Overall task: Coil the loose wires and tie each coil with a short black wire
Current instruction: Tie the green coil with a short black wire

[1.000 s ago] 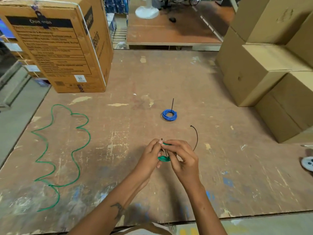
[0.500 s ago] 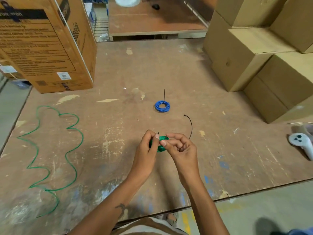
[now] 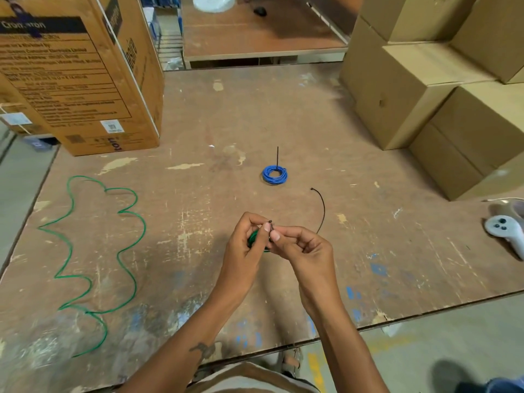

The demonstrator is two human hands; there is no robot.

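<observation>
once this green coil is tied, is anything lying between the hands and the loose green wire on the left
Nothing visible does. Both hands, left and right, hold the small green coil and its black tie. The wooden board between them and the loose green wire shows only bare, scuffed surface. The blue coil lies farther away, off that path.

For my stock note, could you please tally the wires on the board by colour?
Green: 2, a small coil gripped in the left hand, and a loose wire lying uncoiled.
Blue: 1, a tied coil.
Black: 3, one short tie on the blue coil, one lying loose, one end pinched by the right hand.
Total: 6
</observation>
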